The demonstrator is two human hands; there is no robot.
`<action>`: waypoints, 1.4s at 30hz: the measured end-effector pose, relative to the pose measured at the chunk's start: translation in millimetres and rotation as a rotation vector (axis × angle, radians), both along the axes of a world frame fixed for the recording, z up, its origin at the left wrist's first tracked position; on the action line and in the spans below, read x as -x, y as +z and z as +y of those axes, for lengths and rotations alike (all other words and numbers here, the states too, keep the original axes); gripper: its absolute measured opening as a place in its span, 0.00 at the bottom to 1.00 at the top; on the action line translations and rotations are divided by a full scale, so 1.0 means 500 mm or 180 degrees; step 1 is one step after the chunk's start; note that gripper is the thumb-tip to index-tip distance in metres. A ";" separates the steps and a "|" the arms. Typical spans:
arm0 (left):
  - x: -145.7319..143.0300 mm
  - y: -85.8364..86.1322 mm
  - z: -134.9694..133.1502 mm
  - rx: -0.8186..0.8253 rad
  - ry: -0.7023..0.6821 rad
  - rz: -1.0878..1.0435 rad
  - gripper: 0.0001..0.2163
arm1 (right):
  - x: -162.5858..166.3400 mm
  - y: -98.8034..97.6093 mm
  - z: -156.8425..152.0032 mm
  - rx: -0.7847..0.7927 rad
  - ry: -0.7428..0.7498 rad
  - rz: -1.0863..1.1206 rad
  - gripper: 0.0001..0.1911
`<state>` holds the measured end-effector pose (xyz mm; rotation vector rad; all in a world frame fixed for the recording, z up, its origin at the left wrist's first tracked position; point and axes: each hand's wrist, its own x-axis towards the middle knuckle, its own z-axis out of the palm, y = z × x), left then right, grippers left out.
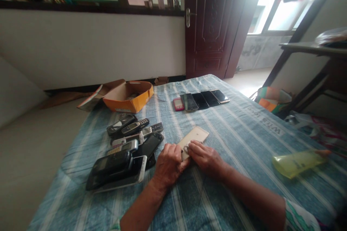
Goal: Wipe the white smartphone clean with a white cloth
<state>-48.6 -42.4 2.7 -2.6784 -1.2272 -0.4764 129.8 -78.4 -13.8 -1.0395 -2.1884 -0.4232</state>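
A gold smartphone (195,135) lies at a slant on the bed-like surface, its back facing up. My left hand (169,161) is closed on the phone's near left end, fingers curled over its edge. My right hand (206,158) has its fingers pressed together on a small white wad (186,147) against the phone's back. The wad is mostly hidden by the fingers, so its material is unclear. To the left of my left hand is a pile of old phones (115,162), some with keypads and some with dark screens.
Blue striped cloth (233,187) covers the surface. An open orange box (127,97) sits at the far left. Several dark smartphones (204,100) lie in a row at the back beside a small pink-edged item (178,104). A yellow translucent pouch (296,163) lies at right.
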 end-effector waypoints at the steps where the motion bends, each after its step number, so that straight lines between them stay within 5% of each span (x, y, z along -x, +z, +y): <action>1: -0.001 0.000 -0.002 -0.0007 0.0028 0.0004 0.15 | -0.009 0.000 0.005 0.0052 -0.0021 0.0015 0.13; 10: -0.012 0.007 -0.017 -0.0067 0.0254 0.0000 0.17 | -0.071 -0.038 0.040 0.0474 -0.0487 0.1180 0.21; 21: -0.014 0.009 -0.016 0.0060 0.0360 -0.0176 0.14 | -0.117 -0.027 0.065 0.0606 -0.1106 0.2920 0.12; 27: -0.014 0.009 -0.013 0.0023 0.0353 -0.0168 0.15 | -0.099 -0.035 0.064 0.0494 -0.0943 0.2332 0.14; 37: -0.015 0.000 -0.010 -0.0074 0.0353 -0.0153 0.14 | 0.007 -0.024 0.017 0.0348 0.0196 0.1169 0.17; 42: -0.015 0.005 -0.012 -0.0058 0.0361 -0.0094 0.16 | -0.037 -0.040 0.054 0.0450 -0.0434 0.1540 0.18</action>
